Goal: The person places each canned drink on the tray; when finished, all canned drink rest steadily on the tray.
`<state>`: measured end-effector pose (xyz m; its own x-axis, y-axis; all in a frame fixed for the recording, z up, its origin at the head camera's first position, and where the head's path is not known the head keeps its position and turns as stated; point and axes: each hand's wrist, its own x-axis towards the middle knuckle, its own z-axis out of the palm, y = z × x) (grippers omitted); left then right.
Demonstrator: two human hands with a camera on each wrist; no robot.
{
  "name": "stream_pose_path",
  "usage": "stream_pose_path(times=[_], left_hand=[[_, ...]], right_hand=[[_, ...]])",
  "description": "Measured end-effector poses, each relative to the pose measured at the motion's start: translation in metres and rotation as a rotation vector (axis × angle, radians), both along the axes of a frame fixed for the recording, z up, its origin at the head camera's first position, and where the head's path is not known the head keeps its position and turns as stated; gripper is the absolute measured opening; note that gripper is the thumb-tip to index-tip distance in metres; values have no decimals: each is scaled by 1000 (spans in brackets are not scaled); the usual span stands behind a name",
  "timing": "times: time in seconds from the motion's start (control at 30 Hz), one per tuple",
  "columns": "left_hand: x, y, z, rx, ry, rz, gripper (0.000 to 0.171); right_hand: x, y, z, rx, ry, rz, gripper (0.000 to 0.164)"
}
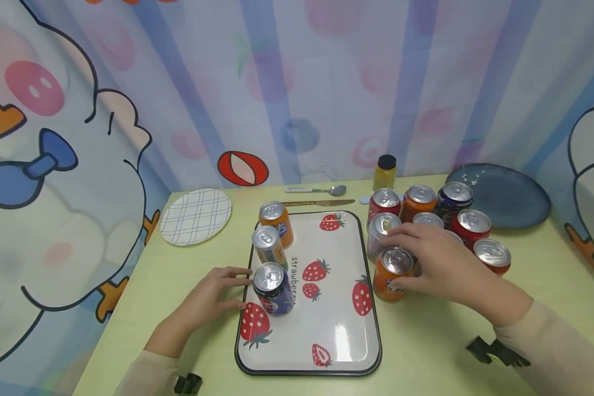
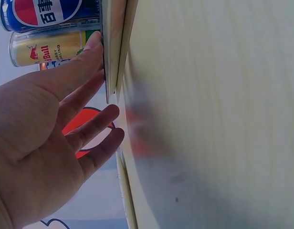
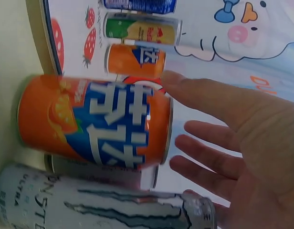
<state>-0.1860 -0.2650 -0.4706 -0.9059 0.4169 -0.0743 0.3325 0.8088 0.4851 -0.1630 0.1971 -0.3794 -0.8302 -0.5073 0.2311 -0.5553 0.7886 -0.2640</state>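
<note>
My left hand (image 1: 210, 297) is at the left rim of the strawberry-print tray (image 1: 336, 341), fingers spread and relaxed, holding nothing. Close by on the tray stands a blue Pepsi can (image 1: 276, 300). Behind it in a row are a Red Bull can (image 1: 272, 252) and an orange soda can (image 1: 283, 230). My right hand (image 1: 438, 264) reaches over another orange soda can (image 1: 387, 286), just right of the tray. In the right wrist view its fingers are loosely extended near that can's top (image 3: 97, 124), with a gap between. A white Monster can (image 3: 118, 202) stands beside it.
Several more cans, among them a red can (image 1: 470, 225) and a silver-topped pale can (image 1: 378, 242), crowd around the right hand. Behind them lies a dark blue plate (image 1: 517, 198). A yellow jar (image 1: 385, 175), spoon (image 1: 336, 190), knife (image 1: 322, 203) and checked plate (image 1: 196, 217) line the back.
</note>
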Motion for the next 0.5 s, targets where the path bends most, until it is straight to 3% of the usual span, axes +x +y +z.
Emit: stream_pose_path(times=[0.27, 0.5], left_hand=[[0, 0, -1, 3, 11, -7, 47], [-1, -1, -1, -5, 24, -18, 47]], right_hand=[[-7, 6, -2, 97, -38, -16, 66], [-9, 7, -7, 45, 2, -5, 62]])
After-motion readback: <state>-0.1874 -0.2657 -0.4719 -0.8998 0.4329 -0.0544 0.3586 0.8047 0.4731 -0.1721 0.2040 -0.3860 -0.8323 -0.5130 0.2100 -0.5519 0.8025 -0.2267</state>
